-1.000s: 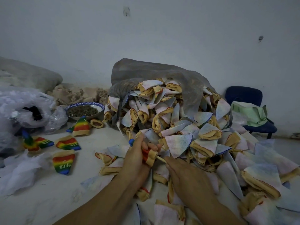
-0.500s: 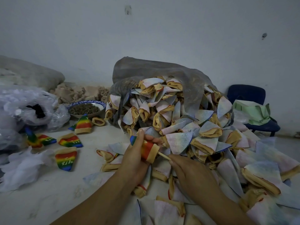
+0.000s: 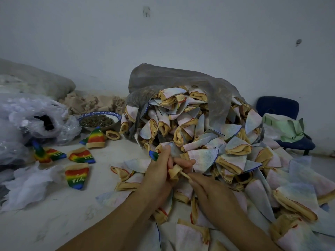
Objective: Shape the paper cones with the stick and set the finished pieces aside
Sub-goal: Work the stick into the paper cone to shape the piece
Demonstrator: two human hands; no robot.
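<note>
The left hand [image 3: 159, 175] is holding a rainbow cone [image 3: 153, 155] just in front of the big pile of flat cones [image 3: 199, 138]. Its fingers are curling tight around the cone, so only the blue tip and the tan rim are showing. The right hand [image 3: 215, 198] is sitting just beside it, also in front of the pile. Its fingertips are pinching the thin stick [image 3: 184, 174]. The stick is poking into the open end of the cone. A few finished rainbow cones [image 3: 77, 178] are lying on the pale surface [image 3: 54, 223] to the left of the pile, well apart from the hands. A bowl [image 3: 101, 112] of dark bits is sitting near the pile's left edge. A grey bag [image 3: 172, 78] is draping over the top of the pile. A blue chair [image 3: 277, 107] is standing to the right of the pile, and a green bag [image 3: 284, 127] is lying on it.
</note>
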